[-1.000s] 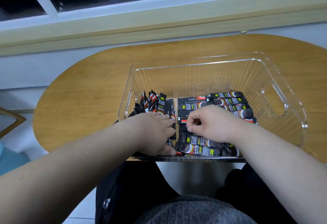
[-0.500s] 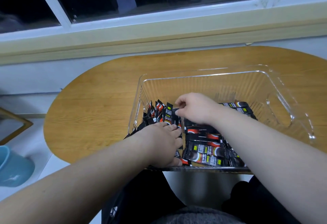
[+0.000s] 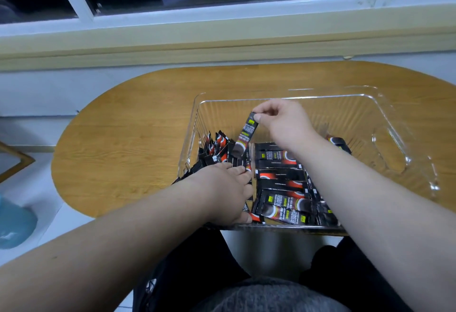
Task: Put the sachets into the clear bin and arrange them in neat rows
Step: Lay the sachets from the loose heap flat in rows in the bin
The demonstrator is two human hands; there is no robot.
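A clear plastic bin [image 3: 385, 124] stands on the oval wooden table [image 3: 128, 144]. Black-and-red sachets lie flat in a row [image 3: 281, 183] along the bin's near middle. A bunch of upright sachets [image 3: 217, 149] leans at the bin's left side. My right hand [image 3: 281, 122] pinches the top end of one black sachet [image 3: 246, 136] and holds it upright above the bunch. My left hand [image 3: 227, 188] reaches into the near left corner, palm down on the upright sachets; whether it grips them is hidden.
The bin's right half shows bare bottom, with a cut-out handle [image 3: 392, 149] in the right wall. A window sill [image 3: 222, 45] runs behind the table. A blue object [image 3: 14, 225] sits on the floor at left. The bin's near edge overhangs my lap.
My right hand left the flat row, moved up and back, and lifted one sachet clear of the upright bunch. My left hand stayed in the near left corner. The camera tilted down.
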